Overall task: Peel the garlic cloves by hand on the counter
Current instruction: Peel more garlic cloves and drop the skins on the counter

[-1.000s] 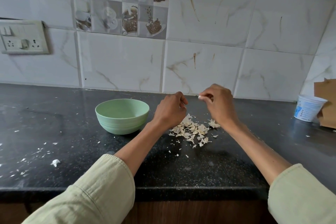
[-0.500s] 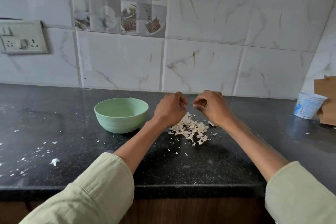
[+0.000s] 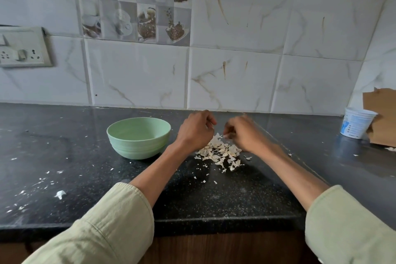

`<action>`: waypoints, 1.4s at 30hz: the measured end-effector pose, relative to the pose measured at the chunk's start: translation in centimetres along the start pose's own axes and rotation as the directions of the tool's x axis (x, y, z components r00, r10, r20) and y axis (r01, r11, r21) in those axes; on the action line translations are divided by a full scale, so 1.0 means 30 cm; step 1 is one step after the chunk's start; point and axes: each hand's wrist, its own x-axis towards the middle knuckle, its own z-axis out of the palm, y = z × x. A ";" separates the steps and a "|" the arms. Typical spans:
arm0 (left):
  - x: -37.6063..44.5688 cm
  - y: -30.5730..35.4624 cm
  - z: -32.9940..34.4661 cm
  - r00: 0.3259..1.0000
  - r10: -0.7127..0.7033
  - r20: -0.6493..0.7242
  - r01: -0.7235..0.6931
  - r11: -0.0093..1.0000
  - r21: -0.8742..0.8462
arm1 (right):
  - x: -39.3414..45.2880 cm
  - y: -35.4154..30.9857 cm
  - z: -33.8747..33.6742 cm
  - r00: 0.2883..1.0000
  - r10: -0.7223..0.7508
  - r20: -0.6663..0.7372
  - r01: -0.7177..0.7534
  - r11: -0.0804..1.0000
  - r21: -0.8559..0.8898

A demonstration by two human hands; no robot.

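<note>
Hands number two, both at mid-frame over the black counter (image 3: 214, 197), each reaching out of a pale green sleeve (image 3: 102, 227). The left hand (image 3: 196, 129) sits just left of centre with its fingers curled inward; whatever it grips is hidden behind the knuckles, so a garlic clove cannot be made out there. The right hand (image 3: 244, 133) is just right of centre, motion-blurred, its fingers bent toward the left hand, and a small white scrap (image 3: 226, 135) shows at its fingertips; whether that is skin or clove I cannot tell. The two hands are near each other but not touching.

One heap of garlic skins (image 3: 220, 150) lies on the counter directly below and between the hands, its upper edge just under the fingertips, with loose flakes trailing toward the lower middle of the frame. No whole clove can be picked out of the heap.

One light green bowl (image 3: 138, 137) stands upright just left of the left wrist, near it but apart; what shows of its inside is bare. One white tub (image 3: 356, 123) stands at the right edge, beside one piece of brown cardboard (image 3: 383, 118). One switch-and-socket plate (image 3: 22, 48) is on the tiled wall at the upper left. Small white flecks are scattered over the lower left counter, the largest a white crumb (image 3: 60, 194).
</note>
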 end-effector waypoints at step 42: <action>-0.003 0.036 -0.075 0.974 -0.125 0.191 0.228 0.579 -0.783 | -0.031 -0.126 -0.164 0.923 -0.148 -0.356 0.284 0.886 0.367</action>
